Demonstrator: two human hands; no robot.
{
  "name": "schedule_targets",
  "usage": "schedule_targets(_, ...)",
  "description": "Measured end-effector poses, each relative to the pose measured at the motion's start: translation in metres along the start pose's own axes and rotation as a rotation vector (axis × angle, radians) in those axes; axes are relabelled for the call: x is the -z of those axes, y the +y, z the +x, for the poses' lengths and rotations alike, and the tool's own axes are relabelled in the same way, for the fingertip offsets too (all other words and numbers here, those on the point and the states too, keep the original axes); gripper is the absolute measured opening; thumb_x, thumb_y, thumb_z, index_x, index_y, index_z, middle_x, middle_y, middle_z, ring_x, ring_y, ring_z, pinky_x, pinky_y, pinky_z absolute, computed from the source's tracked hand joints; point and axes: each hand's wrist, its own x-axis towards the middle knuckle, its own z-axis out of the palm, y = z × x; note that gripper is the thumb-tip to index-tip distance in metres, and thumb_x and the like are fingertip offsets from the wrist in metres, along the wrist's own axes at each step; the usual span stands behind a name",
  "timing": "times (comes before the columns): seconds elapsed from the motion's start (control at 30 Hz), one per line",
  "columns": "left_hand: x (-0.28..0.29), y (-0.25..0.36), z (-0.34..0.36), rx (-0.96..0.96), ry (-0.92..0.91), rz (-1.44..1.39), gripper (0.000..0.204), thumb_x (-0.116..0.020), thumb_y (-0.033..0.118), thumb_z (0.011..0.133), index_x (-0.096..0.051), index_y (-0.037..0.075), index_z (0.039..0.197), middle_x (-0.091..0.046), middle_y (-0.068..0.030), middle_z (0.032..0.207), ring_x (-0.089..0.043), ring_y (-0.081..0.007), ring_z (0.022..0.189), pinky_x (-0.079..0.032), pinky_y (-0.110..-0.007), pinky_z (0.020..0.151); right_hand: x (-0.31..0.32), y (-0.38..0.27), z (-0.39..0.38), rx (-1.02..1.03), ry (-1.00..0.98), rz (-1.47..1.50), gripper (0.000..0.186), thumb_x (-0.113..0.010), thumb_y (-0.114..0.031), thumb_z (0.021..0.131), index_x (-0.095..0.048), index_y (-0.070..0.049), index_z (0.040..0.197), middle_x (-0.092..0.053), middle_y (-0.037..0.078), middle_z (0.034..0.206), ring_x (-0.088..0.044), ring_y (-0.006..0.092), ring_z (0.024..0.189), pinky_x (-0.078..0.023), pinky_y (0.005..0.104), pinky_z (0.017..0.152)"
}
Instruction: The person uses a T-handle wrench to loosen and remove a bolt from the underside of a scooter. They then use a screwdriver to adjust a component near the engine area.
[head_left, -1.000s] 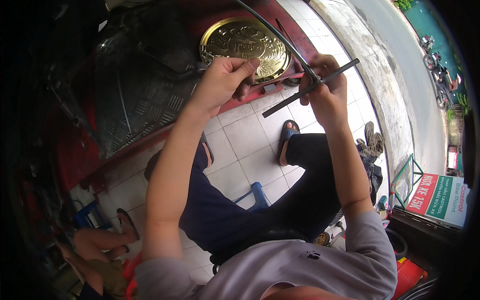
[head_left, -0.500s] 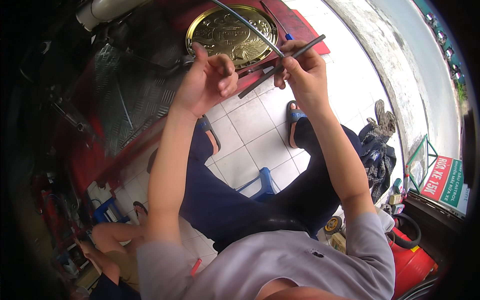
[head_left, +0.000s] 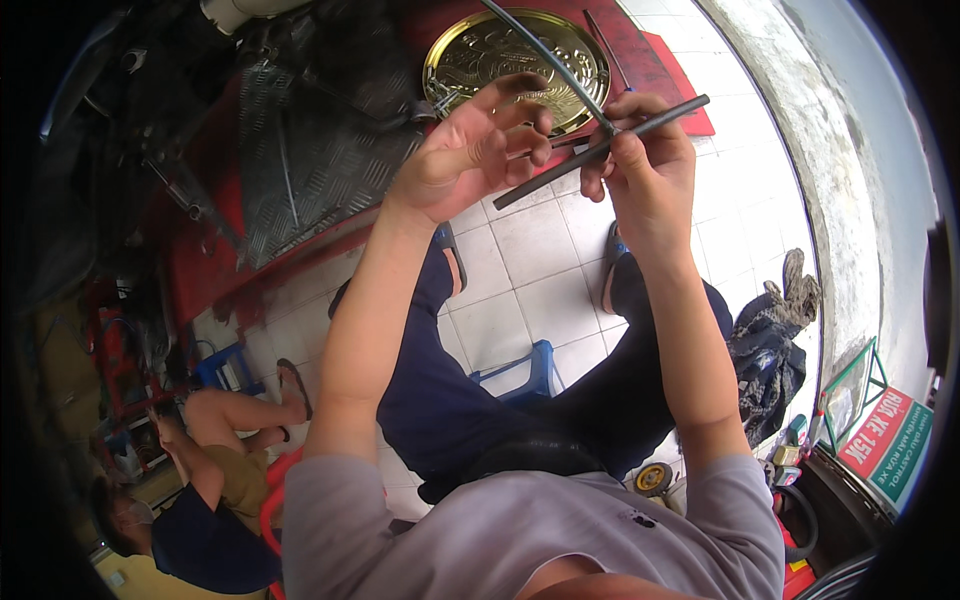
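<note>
My right hand (head_left: 640, 165) grips a short dark grey rod (head_left: 530, 187) where it crosses a long, thin silver metal rod or tube (head_left: 550, 50) that rises up and leftward. My left hand (head_left: 465, 150) stands just left of the crossing, fingers apart and loosely bent, with nothing held; its fingertips look dark and smudged. Behind both hands a round embossed gold tray (head_left: 470, 50) lies on the red bench (head_left: 350, 240), with another slim tool (head_left: 597, 32) beside its right side.
A black tread plate (head_left: 270, 200) covers the bench's left. Below are white floor tiles, a blue stool (head_left: 535, 370) between my legs and dark bundled cloth (head_left: 770, 340) at right. A seated co-worker (head_left: 200, 530) is at lower left; a sign stand (head_left: 875, 450) is at lower right.
My left hand's fingers, closer together a second ago, have spread and reached rightward and higher. My right hand still holds the rods. The view has shifted, showing more of the co-worker.
</note>
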Motion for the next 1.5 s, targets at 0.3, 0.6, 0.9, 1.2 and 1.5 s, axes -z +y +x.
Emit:
schedule_targets(0.3, 0.002, -0.020, 0.028, 0.012, -0.026, -0.132, 0.033, -0.051, 0.027, 0.098, -0.057, 0.004, 0.121, -0.061, -0.0113, 0.117, -0.059, -0.0208, 0.107, -0.047, -0.036, 0.095, 0.002, 0.013, -0.010, -0.065, -0.013, -0.040, 0.028, -0.064, -0.016, 0.091, -0.050, 0.002, 0.107, -0.058, 0.010, 0.082, -0.063, 0.0193, 0.061, -0.050, 0.0279, 0.052)
schedule_targets(0.6, -0.002, -0.021, 0.030, -0.015, 0.135, -0.161, 0.016, -0.054, 0.014, 0.096, -0.067, 0.005, 0.098, -0.069, -0.0123, 0.096, -0.068, -0.0208, 0.088, -0.057, -0.031, 0.076, 0.017, -0.034, -0.018, 0.209, 0.144, -1.155, 0.034, -0.058, -0.009, 0.088, -0.057, 0.003, 0.120, -0.042, -0.004, 0.051, -0.034, 0.0023, 0.046, -0.023, 0.0220, 0.046)
schedule_targets(0.9, -0.006, -0.005, 0.015, 0.142, 0.320, -0.094, 0.015, -0.058, 0.018, 0.094, -0.065, 0.005, 0.096, -0.068, -0.0079, 0.092, -0.067, -0.0191, 0.086, -0.058, -0.033, 0.079, -0.054, 0.004, -0.046, 0.063, -0.358, -1.335, 0.050, -0.065, -0.004, 0.075, -0.057, 0.000, 0.124, -0.040, 0.006, 0.045, -0.040, 0.0167, 0.037, -0.035, 0.0289, 0.045)
schedule_targets(1.2, 0.005, 0.007, 0.015, 0.052, 0.218, -0.087, 0.018, -0.057, 0.018, 0.095, -0.066, 0.004, 0.100, -0.070, -0.0112, 0.095, -0.069, -0.0210, 0.088, -0.057, -0.034, 0.080, -0.047, -0.019, -0.034, -0.003, -0.070, -1.719, 0.056, -0.063, -0.008, 0.076, -0.053, -0.005, 0.132, -0.048, 0.009, 0.045, -0.053, 0.0231, 0.041, -0.042, 0.0346, 0.048)
schedule_targets(1.5, 0.010, 0.017, 0.018, 0.072, 0.284, -0.112, 0.016, -0.055, 0.013, 0.095, -0.065, 0.001, 0.102, -0.068, -0.0132, 0.100, -0.068, -0.0216, 0.093, -0.056, -0.035, 0.089, -0.074, -0.003, -0.050, 0.073, -0.410, -1.369, 0.072, -0.060, 0.001, 0.076, -0.034, 0.001, 0.142, -0.049, 0.008, 0.047, -0.047, 0.0185, 0.038, -0.037, 0.0301, 0.044)
